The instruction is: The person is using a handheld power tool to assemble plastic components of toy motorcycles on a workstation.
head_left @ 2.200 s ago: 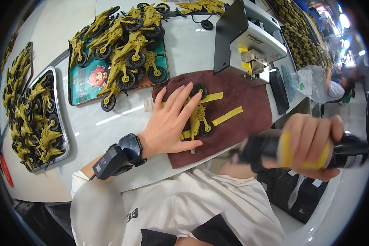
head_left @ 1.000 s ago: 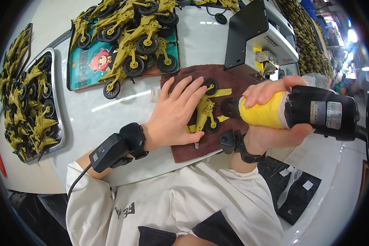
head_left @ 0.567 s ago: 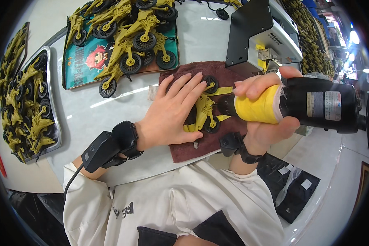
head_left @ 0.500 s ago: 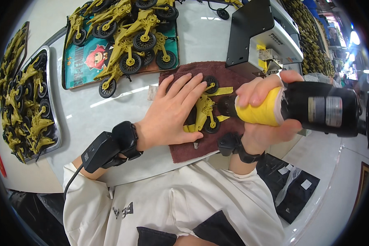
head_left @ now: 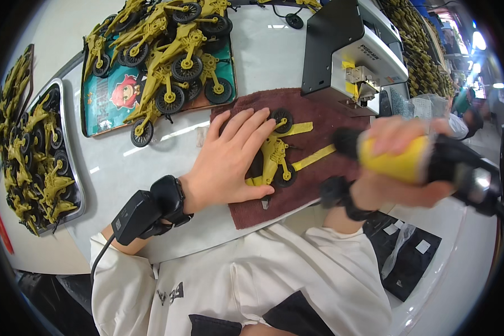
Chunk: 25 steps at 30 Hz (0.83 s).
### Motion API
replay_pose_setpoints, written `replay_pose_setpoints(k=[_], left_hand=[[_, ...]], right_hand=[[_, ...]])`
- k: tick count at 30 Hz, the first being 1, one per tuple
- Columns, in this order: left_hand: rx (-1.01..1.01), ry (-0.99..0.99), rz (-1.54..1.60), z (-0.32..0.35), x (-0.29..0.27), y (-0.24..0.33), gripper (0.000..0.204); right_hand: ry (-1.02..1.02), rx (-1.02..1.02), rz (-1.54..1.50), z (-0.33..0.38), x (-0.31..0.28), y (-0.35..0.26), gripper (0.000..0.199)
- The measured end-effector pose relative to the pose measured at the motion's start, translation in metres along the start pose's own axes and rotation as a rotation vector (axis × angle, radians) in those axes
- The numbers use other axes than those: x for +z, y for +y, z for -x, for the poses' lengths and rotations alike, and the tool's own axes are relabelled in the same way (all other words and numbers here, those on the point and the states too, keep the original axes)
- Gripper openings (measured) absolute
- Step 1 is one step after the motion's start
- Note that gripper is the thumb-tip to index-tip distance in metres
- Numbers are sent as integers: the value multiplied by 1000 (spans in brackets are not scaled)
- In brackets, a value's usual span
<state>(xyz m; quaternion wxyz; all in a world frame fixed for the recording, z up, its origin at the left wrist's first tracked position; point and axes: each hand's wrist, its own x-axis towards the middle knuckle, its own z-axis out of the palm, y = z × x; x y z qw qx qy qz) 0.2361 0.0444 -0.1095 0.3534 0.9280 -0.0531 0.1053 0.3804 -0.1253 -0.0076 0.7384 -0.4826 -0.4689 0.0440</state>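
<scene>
My left hand (head_left: 229,154) lies flat with spread fingers over a toy motorcycle (head_left: 274,155), pressing it on a brown cloth (head_left: 319,187). The toy has a yellow-green frame and black spoked wheels; part of it is hidden under my palm. My right hand (head_left: 400,134) is wrapped around a black electric screwdriver (head_left: 420,159) with a yellow band on its grip. The tool is slightly blurred, and its dark nose points left, apart from the toy. Yellow tape strips (head_left: 315,157) lie on the cloth right of the toy.
A teal picture tray (head_left: 103,120) heaped with similar toy motorcycles stands beyond my left hand. Another metal tray (head_left: 83,190) of them is at the left. A black-and-white machine (head_left: 339,56) stands behind the cloth. Many more yellow-green parts (head_left: 417,56) lie at the far right.
My right hand has drawn the electric screwdriver to the right, away from the toy motorcycle, uncovering more of the lower tape strip. My left hand stays on the toy.
</scene>
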Motion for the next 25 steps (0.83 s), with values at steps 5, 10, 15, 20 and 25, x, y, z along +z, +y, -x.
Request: replay_pose_setpoints(k=[5,10,15,20,25], left_hand=[[-16,21,-9,4,-1,5,94],[-3,37,-12,5,2,2,96],[1,39,-22,6,5,3,97],[-9,53,-10,9,3,1,97],[-5,61,-3,9,2,2,96]], right_hand=[[583,-63,439,-65,-30,-17,62],[498,29,527,-68,-30,8,43],[36,58,-88,-23,-2,-11,74],[-49,21,-138,4,49,4,87],[-72,27,-35,1,58,13,89]])
